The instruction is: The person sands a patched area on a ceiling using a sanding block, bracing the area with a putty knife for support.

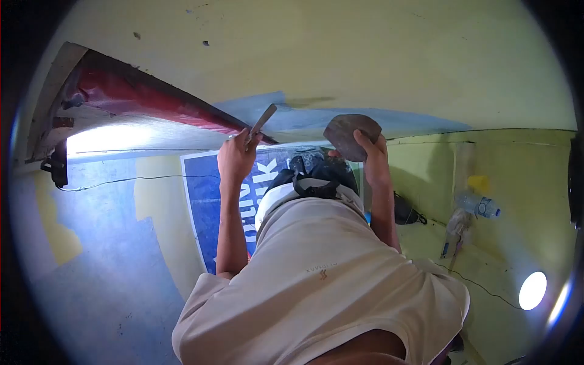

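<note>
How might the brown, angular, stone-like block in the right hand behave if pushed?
The brown, angular, stone-like block is probably stiff: its outline shows no sag in the right hand. Its thick look suggests some weight, if solid. Its broad face and cornered edges would likely make it slide rather than roll.

The single view looks out from the person's own head, facing forward and steeply down along the body, so that the shirt [328,255] fills the lower middle, large and close, its neckline at the bottom edge. The left fingers [234,148] and right fingers [365,142] sit farther off, a little above mid-height, with the wall [365,55] spreading across the top. The very wide lens bends straight lines and leaves the corners dark.
</note>
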Motion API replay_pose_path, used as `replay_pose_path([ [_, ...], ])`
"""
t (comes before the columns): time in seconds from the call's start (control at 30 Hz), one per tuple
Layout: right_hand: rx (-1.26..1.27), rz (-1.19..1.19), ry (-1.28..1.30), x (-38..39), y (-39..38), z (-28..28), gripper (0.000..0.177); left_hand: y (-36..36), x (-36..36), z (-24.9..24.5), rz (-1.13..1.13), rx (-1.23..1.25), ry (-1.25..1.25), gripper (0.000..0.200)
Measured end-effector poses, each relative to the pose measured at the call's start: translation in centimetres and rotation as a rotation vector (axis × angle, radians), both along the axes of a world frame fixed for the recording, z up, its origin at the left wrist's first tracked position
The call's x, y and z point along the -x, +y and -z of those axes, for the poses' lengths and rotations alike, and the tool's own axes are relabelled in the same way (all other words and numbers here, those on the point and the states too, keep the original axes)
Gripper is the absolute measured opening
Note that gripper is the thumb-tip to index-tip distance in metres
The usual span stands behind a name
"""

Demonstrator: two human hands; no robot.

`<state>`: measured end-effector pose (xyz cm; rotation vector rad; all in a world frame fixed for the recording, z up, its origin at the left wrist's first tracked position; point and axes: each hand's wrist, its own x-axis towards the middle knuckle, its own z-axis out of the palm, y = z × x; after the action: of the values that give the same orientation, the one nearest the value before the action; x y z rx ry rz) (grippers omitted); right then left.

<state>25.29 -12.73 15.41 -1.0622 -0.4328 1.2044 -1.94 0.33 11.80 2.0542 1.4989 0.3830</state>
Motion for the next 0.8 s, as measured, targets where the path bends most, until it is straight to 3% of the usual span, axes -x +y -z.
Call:
replay_pose_path([
  [0.37, 0.006, -0.043, 0.001, -0.6, 0.1, 0.3, 0.036, -0.5, -2.2, 0.0, 0.025, -0.011, 0.126, 0.030],
  [0.5, 0.023, -0.037, -0.007, -0.6, 0.0, 0.5, 0.038, -0.7, -1.7, 0.6, -0.011, -0.027, -0.005, 0.030],
  [0.6, 0.042, -0.029, 0.004, -0.5, -0.3, 0.8, 0.039, -0.8, -3.2, 1.7, 0.077, -0.055, 0.013, 0.028],
  [0.77, 0.038, -0.038, 0.037, -0.6, -0.5, 0.7, 0.039, -0.3, -2.6, 1.9, 0.011, -0.005, 0.018, 0.033],
  [0.8, 0.082, -0.016, -0.098, -0.7, -0.5, 1.9, 0.038, -0.2, -2.3, 2.0, 0.033, 0.004, -0.015, 0.032],
])
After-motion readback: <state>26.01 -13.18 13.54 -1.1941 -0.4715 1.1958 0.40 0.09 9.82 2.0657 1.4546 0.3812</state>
